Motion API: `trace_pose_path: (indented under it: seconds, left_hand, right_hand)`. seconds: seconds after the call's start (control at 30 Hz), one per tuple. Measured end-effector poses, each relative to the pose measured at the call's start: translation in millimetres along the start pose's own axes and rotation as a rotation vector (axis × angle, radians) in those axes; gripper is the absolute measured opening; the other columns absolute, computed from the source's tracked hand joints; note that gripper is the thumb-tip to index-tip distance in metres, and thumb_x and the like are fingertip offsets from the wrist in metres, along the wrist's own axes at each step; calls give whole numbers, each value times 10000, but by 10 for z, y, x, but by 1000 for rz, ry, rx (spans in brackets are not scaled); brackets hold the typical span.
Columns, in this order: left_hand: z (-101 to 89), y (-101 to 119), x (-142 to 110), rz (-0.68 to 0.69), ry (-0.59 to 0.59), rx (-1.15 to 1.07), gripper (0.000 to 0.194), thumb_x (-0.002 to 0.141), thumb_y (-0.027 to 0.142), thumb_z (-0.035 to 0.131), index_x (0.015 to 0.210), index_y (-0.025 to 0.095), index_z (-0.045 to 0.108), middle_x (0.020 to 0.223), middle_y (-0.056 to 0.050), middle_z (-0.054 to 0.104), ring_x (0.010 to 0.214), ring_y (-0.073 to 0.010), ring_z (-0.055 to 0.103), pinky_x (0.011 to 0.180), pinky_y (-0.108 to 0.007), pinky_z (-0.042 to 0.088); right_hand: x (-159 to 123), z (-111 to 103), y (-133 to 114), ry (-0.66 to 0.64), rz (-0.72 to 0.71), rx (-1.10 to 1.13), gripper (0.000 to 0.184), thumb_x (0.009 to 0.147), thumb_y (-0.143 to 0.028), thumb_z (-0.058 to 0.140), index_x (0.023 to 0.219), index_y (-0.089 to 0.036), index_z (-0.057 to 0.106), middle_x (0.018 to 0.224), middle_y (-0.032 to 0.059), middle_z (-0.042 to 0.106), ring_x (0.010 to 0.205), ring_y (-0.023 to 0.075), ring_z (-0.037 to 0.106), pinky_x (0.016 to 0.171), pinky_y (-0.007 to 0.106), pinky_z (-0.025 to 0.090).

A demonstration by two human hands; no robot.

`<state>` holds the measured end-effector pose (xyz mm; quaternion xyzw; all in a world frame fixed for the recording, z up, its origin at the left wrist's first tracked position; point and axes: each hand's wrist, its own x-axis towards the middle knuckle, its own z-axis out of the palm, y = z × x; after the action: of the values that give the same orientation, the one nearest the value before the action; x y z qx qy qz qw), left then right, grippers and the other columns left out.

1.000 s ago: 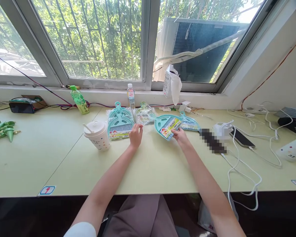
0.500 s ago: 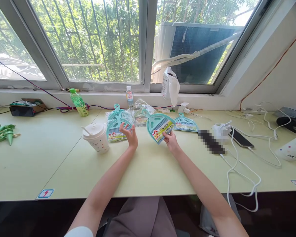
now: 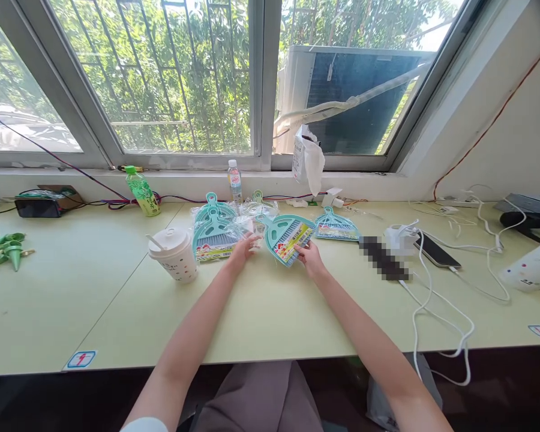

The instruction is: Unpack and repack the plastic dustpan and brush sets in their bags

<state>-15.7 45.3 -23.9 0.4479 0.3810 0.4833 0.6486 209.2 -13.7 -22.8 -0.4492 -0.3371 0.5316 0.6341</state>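
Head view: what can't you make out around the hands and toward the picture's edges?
All in the head view:
Right hand: any fingertips behind the held dustpan set, hidden by it.
Label on that set: fine print, too small.
Left hand: whether it touches the nearby dustpan set; the hand covers the spot.
Thing left of the phone: masked by pixel blocks.
Green objects: cut off by the left edge.

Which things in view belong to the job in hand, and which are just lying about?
Likely part of it:
dustpan set in the right hand
wrapped dustpan sets by the left hand
matching dustpan set at right

Apparently just lying about:
lidded cup
green-capped bottle
white-capped bottle
phone
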Motion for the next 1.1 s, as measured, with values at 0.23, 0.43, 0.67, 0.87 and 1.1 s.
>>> trace_pose_path:
  seconds: [0.23, 0.43, 0.67, 0.87, 1.1]
  left_hand:
    - [126, -6, -57, 29, -97, -171, 402, 802, 305, 618, 1196, 228, 591, 1177, -57, 661, 956, -171, 664, 769, -276, 554]
    - [184, -79, -144, -152, -352, -88, 419, 761, 272, 716, 1138, 126, 605, 1109, -124, 694, 896, -201, 689, 809, -322, 557]
    - [316, -203, -192, -198, -370, -84, 441, 763, 332, 733, 1128, 107, 630, 1173, -160, 667, 983, -243, 675, 893, -382, 533]
    - [442, -147, -338, -211, -394, -80, 501, 744, 346, 748, 1184, 147, 615, 1257, -151, 622, 1068, -260, 637, 873, -365, 527]
    - [478, -122, -350, -127, -427, -141, 515, 706, 354, 774, 1171, 181, 637, 1259, -127, 623, 1140, -270, 593, 918, -360, 491]
  right_hand:
    - [-44, 55, -122, -103, 26, -37, 337, 625, -209, 771, 914, -227, 599, 937, 33, 712, 869, 204, 685, 757, 353, 601]
    - [-54, 104, -9, -65, 2, -33, 370, 612, -253, 784, 930, -209, 601, 968, 52, 710, 883, 226, 685, 760, 378, 596]
    - [-65, 126, 112, 3, -24, 17, 343, 635, -242, 759, 936, -209, 598, 958, 46, 704, 904, 225, 680, 783, 376, 590]
    - [-114, 148, -10, -31, -34, 49, 374, 611, -261, 781, 932, -208, 598, 955, 41, 707, 897, 215, 678, 778, 363, 589]
    - [-107, 131, -67, -92, -27, 72, 361, 622, -254, 783, 943, -207, 622, 977, 44, 701, 905, 210, 673, 792, 355, 586]
